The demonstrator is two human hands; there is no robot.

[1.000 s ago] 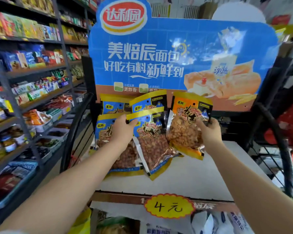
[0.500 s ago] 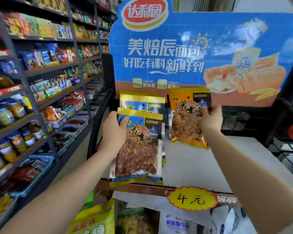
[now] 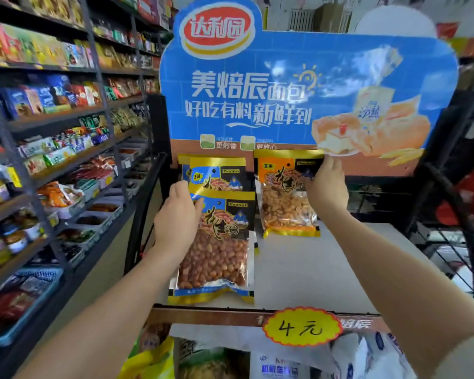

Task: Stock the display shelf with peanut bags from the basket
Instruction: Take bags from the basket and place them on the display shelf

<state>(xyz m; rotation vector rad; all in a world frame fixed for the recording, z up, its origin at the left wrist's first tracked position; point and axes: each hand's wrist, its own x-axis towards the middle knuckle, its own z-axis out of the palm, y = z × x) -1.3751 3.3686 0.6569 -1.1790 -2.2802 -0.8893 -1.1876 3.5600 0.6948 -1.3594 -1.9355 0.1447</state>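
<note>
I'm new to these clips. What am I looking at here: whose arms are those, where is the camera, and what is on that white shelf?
No machine here: a person's two bare arms, filmed by a camera worn on the head, looking forward and down. The white shelf belongs to a shop display with a blue bread sign behind it. The left hand holds a blue peanut bag by its side, with another blue bag behind it. The right hand holds an orange peanut bag upright by its top corner.
</note>
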